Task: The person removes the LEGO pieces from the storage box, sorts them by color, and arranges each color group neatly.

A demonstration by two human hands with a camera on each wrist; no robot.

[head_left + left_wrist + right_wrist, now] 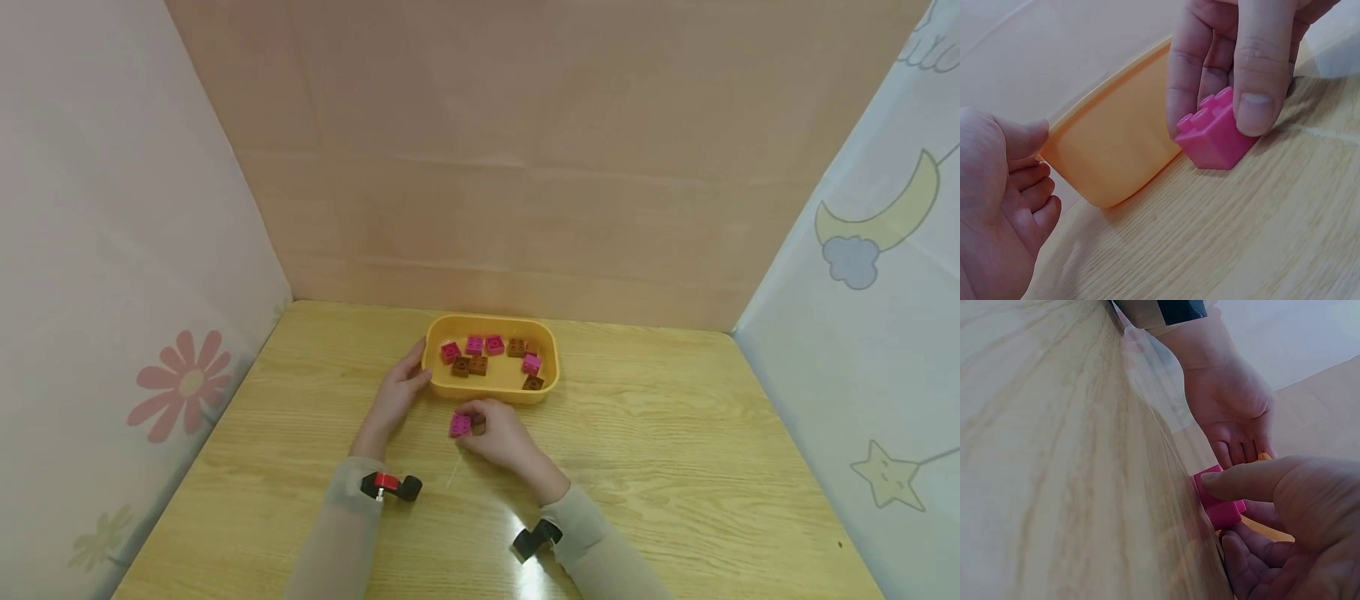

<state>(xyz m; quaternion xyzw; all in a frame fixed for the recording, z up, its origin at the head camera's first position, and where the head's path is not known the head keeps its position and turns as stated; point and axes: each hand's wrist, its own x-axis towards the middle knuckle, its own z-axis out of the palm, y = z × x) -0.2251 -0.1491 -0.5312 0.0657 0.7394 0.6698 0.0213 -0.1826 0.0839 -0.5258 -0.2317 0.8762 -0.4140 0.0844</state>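
A pink toy brick (461, 425) with studs is pinched between the thumb and fingers of my right hand (498, 435), just in front of the yellow tub (491, 393). The left wrist view shows the brick (1213, 140) low at the tabletop; whether it touches the wood I cannot tell. A small brownish patch shows behind it under the right fingers, too unclear to name. My left hand (397, 396) holds the tub's left end, thumb at the rim (1047, 132) and the other fingers curled against the outside. Several pink bricks (495, 344) and brown bricks (478, 365) lie loose in the tub.
The wooden table (675, 450) carries the tub near its back edge. A peach cloth wall (525, 208) stands behind, and pale patterned sheets (97, 250) flank both sides. Light glares off the table's front near the right wrist.
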